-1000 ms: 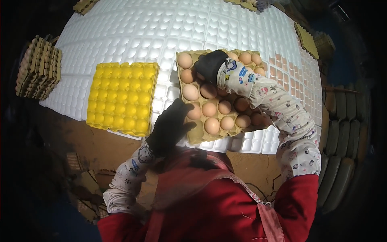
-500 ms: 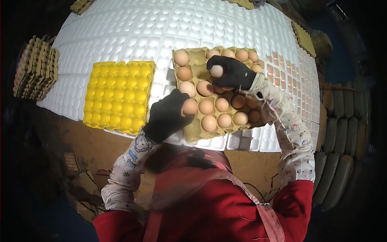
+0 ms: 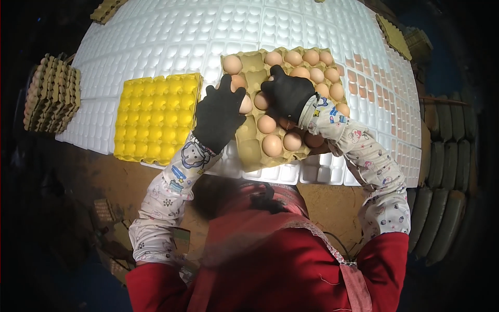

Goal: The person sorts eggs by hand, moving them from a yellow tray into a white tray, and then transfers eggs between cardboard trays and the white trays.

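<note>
"What has just changed?"

"Half a second ago a pale egg showed in the black-gloved right hand point(image 3: 288, 93). Now that hand lies back-up over the rough brown pulp egg tray point(image 3: 250, 147), and no egg shows in its fingers. Along the tray's left edge, a cup that held an egg beside the black-gloved left hand point(image 3: 219, 115) shows its pulp, so I'd judge the sorting through this tray has moved on by one."

"Is either hand gripping?"

"I can't tell. The left's fingers are spread and bent about a smooth light-brown egg point(image 3: 246, 104); the right's curl down out of sight, just beside a second rounded brown egg point(image 3: 261, 101)."

"Where's the tray?"

"Near the middle of the worktop's near edge, lying on glossy white moulded plastic trays point(image 3: 176, 57). To its left, along that same edge, sits a bright yellow dimpled tray point(image 3: 158, 117). A stack of brown trays point(image 3: 52, 96) stands at the worktop's left edge."

"And the textures?"

"Fibrous, peaked pulp against smooth shells; slick white hollows; soft, white printed cloth sleeves point(image 3: 374, 166)."
</note>
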### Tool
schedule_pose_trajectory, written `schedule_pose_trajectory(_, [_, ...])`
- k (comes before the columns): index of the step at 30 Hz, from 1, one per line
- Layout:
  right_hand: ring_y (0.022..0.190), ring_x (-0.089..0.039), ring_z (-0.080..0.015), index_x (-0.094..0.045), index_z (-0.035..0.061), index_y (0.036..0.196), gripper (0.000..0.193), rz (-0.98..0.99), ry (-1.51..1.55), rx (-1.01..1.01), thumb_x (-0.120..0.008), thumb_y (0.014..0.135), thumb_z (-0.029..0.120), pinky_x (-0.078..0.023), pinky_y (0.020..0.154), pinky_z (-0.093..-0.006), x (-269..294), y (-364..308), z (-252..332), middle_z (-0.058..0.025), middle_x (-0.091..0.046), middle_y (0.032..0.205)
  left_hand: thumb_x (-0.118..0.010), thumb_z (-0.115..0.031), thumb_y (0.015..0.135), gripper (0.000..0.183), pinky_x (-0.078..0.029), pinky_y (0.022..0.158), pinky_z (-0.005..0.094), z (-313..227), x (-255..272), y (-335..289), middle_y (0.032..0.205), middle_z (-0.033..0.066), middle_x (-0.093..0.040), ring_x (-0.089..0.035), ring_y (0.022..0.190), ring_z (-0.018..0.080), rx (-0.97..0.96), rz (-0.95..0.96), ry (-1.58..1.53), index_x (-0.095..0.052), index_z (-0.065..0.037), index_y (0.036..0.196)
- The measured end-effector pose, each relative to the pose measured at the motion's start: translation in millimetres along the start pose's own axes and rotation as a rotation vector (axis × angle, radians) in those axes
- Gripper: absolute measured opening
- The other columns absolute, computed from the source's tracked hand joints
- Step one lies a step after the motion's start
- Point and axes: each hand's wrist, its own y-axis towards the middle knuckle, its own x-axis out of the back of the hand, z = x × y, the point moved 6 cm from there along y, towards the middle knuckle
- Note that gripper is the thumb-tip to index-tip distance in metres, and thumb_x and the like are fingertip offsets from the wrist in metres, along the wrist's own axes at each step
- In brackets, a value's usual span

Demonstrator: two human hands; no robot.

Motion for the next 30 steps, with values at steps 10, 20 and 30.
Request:
schedule_pose_trajectory(10, [0.081,-0.064,-0.0307,-0.067,0.0112,0.085,0.014,-0.072,-0.099,0.070,-0.063,0.075,0.020,-0.052,0.066,-0.0403,-13,16,13,-0.0145,-0.054,0.103,-0.076,-0.022,0.060,0.047,-0.047,0.073,0.0418,3,0,8,0.111,0.0088,-0.050,-0.056,0.093,0.0312,-0.022,0.008,-0.023,-0.058,-0.015,0.103])
schedule_pose_trajectory(20, [0.083,-0.062,-0.0281,-0.063,0.0134,0.089,0.017,-0.328,0.295,0.102,-0.066,0.074,0.019,-0.051,0.066,-0.0397,17,-43,-10,-0.0110,-0.049,0.107,-0.075,-0.023,0.060,0.049,-0.049,0.073,0.0434,-6,1,13,0.110,0.0092,-0.050,-0.056,0.092,0.0322,-0.037,0.132,0.117,-0.059,-0.017,0.106])
schedule_pose_trajectory(30, [0.081,-0.065,-0.0294,-0.067,0.0109,0.086,0.015,-0.036,-0.095,-0.092,-0.067,0.071,0.015,-0.053,0.067,-0.0397,5,-1,2,-0.0144,-0.051,0.106,-0.076,-0.018,0.066,0.043,-0.048,0.069,0.0372,-2,6,9,0.105,0.0072,-0.052,-0.056,0.088,0.0244,-0.113,-0.132,-0.271,-0.059,-0.013,0.105])
